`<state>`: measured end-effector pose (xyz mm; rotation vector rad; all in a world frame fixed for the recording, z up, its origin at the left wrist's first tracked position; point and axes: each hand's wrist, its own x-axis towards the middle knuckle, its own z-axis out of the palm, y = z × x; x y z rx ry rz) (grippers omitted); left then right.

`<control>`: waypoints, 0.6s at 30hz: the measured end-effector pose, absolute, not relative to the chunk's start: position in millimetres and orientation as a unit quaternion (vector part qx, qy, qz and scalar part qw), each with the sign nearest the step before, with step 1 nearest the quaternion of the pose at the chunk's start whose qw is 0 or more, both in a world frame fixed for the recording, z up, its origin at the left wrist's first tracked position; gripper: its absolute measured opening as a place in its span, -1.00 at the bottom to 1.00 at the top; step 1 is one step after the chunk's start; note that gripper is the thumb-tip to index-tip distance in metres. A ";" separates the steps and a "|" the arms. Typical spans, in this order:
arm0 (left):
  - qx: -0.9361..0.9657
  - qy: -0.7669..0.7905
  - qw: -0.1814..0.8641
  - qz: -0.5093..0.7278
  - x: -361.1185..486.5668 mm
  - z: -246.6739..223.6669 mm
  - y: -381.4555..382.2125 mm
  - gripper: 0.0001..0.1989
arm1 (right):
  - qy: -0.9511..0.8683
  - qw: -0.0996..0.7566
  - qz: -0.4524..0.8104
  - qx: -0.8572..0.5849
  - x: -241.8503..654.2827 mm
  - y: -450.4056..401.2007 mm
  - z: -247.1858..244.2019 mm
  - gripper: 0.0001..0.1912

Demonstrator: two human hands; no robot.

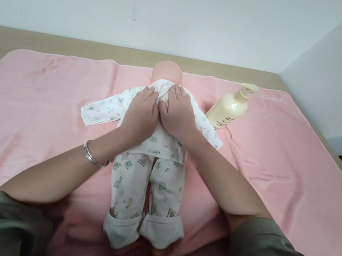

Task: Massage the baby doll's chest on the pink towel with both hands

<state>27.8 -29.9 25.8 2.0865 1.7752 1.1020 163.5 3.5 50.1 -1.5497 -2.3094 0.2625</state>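
Note:
A baby doll lies face down, its bald head pointing away from me. It wears a white printed top and matching trousers with turned-up cuffs. Flat on the left side of its upper back rests my left hand, fingers stretched toward the shoulder. My right hand lies flat on the right side, its thumb close to the left hand. Both hands are open and touch the cloth. The doll's sleeves spread out to either side, and its face is hidden.
A pink blanket covers most of the wooden table. Right of the doll, a cream pump bottle appears tilted near its sleeve. A white wall stands behind the table, and another wall rises at the right.

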 end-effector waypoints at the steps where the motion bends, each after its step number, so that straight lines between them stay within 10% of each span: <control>1: 0.693 0.607 0.105 0.374 26.5 26.1 -28.2 -0.55 | -0.815 0.176 0.088 -0.545 162.8 2.2 50.5 -0.30; 18: 0.656 0.642 0.102 0.383 16.2 24.0 -11.0 -0.60 | -0.816 0.167 0.099 -0.545 161.5 3.5 50.4 -0.29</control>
